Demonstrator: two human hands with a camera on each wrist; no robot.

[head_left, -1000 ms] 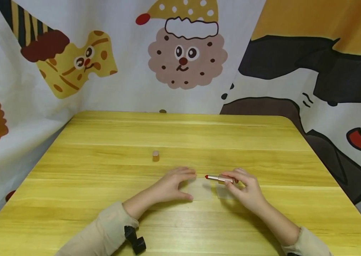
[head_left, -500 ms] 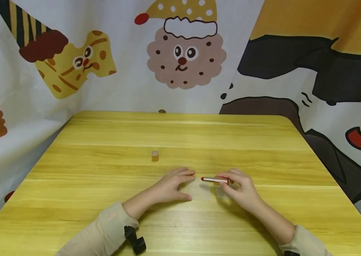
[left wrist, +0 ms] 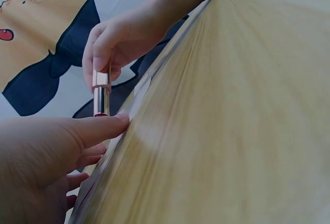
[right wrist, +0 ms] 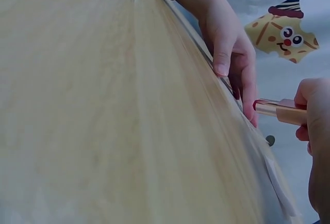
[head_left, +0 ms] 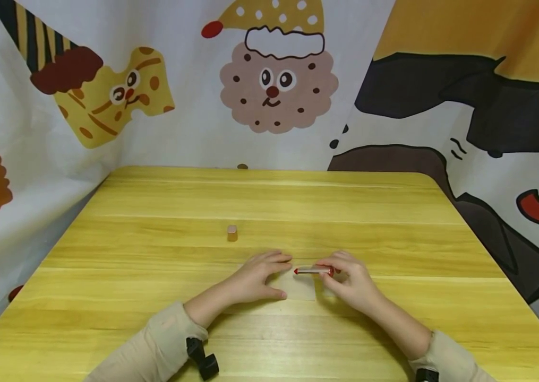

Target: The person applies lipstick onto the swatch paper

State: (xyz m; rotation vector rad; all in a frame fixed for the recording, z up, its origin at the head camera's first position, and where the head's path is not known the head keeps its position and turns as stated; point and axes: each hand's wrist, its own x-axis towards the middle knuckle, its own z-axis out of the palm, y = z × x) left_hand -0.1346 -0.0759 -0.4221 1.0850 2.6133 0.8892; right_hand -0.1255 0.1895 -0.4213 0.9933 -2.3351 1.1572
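Note:
My right hand pinches an uncapped lipstick between thumb and fingers, its red tip pointing left. The lipstick lies about level, its tip close to my left hand's fingers in the head view; whether it touches the paper cannot be told. My left hand rests on a small pale sheet of paper, thumb and fingers spread apart. In the left wrist view a thin red line shows on the paper beneath the fingers. Part of the sheet is hidden by both hands.
The lipstick cap, small and pinkish gold, stands on the wooden table beyond my left hand. A white cloth with cartoon figures hangs behind the table. Each wrist carries a black device.
My right hand has moved left and slightly nearer me with the lipstick, bringing the tip closer to my left hand. More of the paper's right edge shows. The left hand stays nearly still.

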